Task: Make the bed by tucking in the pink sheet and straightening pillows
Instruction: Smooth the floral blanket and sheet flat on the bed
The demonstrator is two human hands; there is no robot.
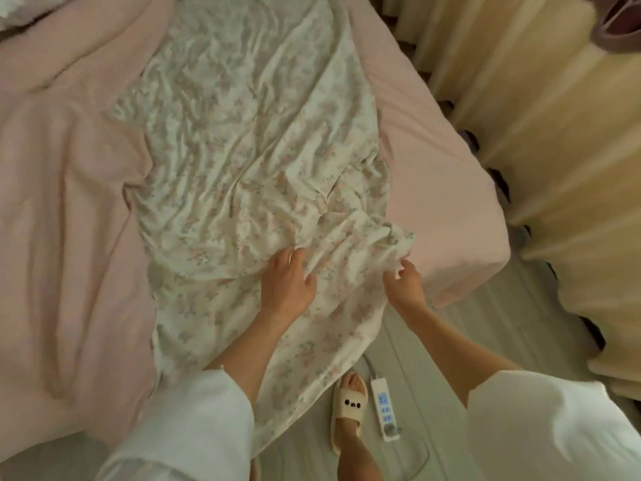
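We look down on a bed covered by a pink sheet [69,189], which lies rumpled in long folds on the left half and smoother at the right corner, where it wraps over the mattress edge. Spread along the middle of the bed, on top of the pink sheet, is a floral blanket [242,140], cream with small pinkish flowers, creased all over; its near end hangs off the foot of the bed toward the floor. Our left hand [288,281] rests on the blanket near the bed's edge, fingers curled down into the cloth and gathering a ridge of it. Our right hand [406,276] is just beside the blanket's bunched right corner, thumb and fingertips closed on a bit of that fabric, though the pinch is small and partly hidden, so we judge it a light hold rather than a firm one. Both arms come out of white sleeves [194,421]. On the pale floor below, a foot wears a cream slipper [348,411] with a little face on its strap, and just to its right lies a white power strip [384,409] with its cord looping nearby. Cream curtains [555,151] hang along the right side. At the top left corner something pale shows, possibly a pillow, too blurred to tell.
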